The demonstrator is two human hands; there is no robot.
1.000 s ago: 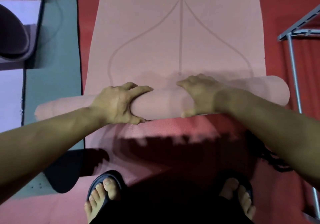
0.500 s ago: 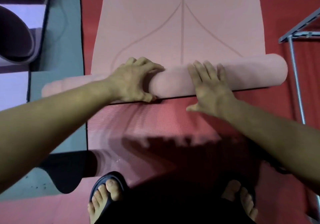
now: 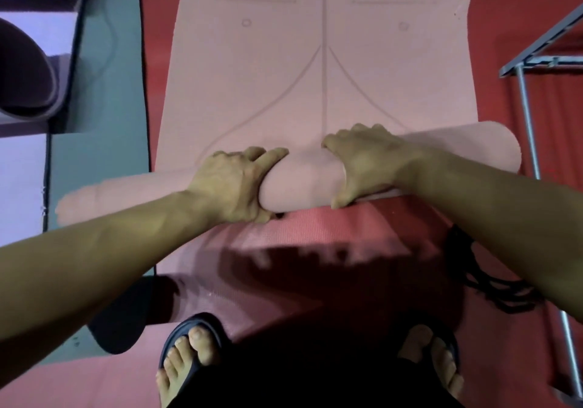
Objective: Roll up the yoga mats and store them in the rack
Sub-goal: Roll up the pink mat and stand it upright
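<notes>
Pink foam fills the grip of both hands: the left hand [image 3: 235,186] and right hand [image 3: 366,161] curl side by side over the rolled part of a pale pink yoga mat [image 3: 303,183], fingers over the top, thumbs beneath. Its unrolled stretch, printed with alignment lines, lies flat beyond on a red mat [image 3: 315,234]. Grey metal rack [image 3: 523,92] tubing stands at right; dark sandals [image 3: 189,338] show below.
</notes>
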